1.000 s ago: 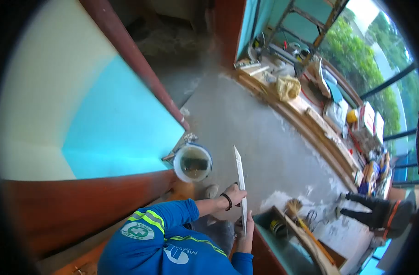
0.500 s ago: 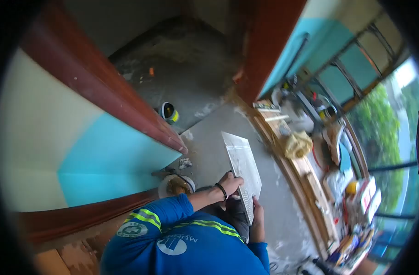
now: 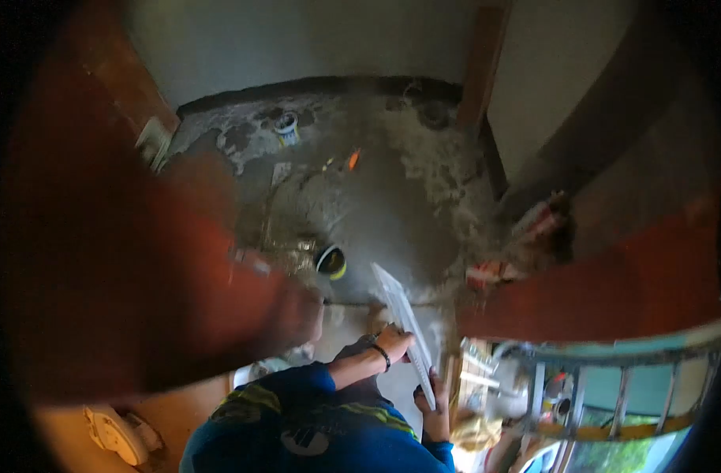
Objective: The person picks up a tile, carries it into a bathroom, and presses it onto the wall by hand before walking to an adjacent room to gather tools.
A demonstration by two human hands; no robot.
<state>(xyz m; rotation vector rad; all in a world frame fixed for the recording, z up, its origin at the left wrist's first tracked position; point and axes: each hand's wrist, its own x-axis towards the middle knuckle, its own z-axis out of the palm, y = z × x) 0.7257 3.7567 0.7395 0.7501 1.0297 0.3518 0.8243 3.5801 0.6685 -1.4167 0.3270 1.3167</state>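
"The tile is in front of your body, with its far end ahead of your hands, over the floor. You have it tilted, and it shows as a narrow, pale slab."

"And how are you holding it?"

"With both hands. Your left hand, the one below the dark bracelet, grasps the side edge partway along. Your right hand grips the near end. Some of your fingers are hidden, so how far they wrap underneath, I can't tell."

"Why two separate spots?"

"Most likely for balance. Your left hand seems to carry the length reaching away from you, while your right steadies the near end and checks any twist. Gripping by the edges also seems to leave most of the broad face untouched."

"What's around your hands?"

"A dark-mouthed bucket stands on the floor ahead and to the left of your left hand, near the tile's far end but apart from it. That looks like a spot within easy reach. Farther ahead are a small orange item and a white pail, both well apart from your hands. A ladder is off to the right of your right hand, clear of the tile."
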